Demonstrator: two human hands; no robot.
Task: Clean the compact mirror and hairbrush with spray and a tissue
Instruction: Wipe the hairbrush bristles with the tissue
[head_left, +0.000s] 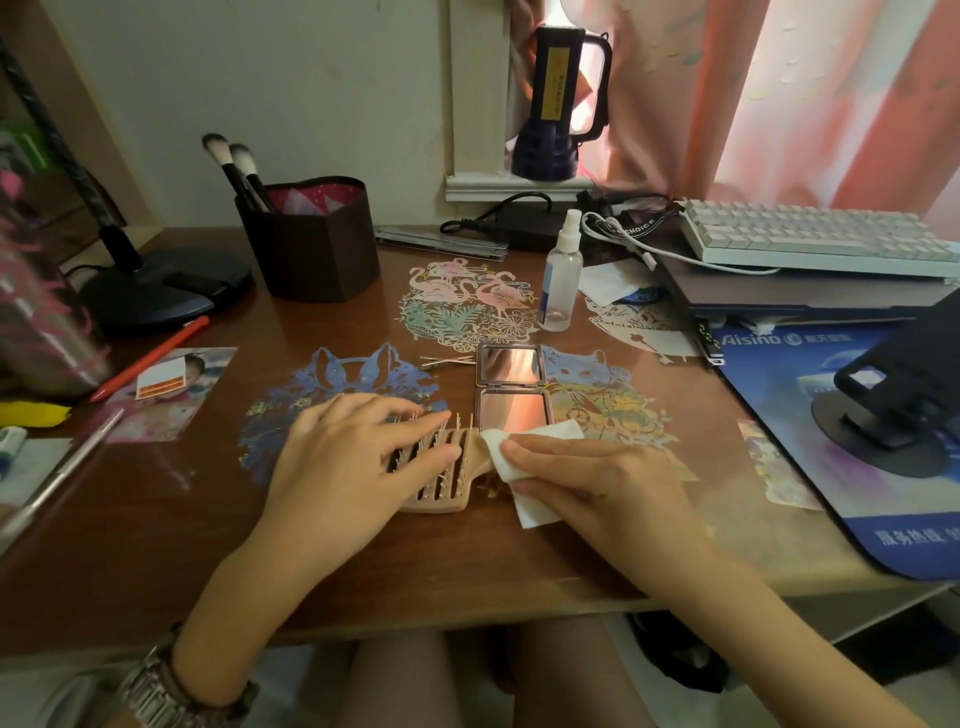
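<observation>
On the near middle of the brown desk (156, 499), the left hand (343, 462) lies spread with straight fingers pressing down on the pink hairbrush (441, 467), bristles up, while the right hand (597, 483) pinches a white tissue (530, 467) against the brush's right end. Just beyond the tissue, touching its far edge, the compact mirror (513, 392) lies opened flat with its 2 panes facing up. The clear spray bottle (561, 273) stands upright farther back and slightly right, apart from both hands, with a white keyboard (810, 236) to its right and a dark cup (311, 241) holding 2 makeup brushes (234, 166) far left.
</observation>
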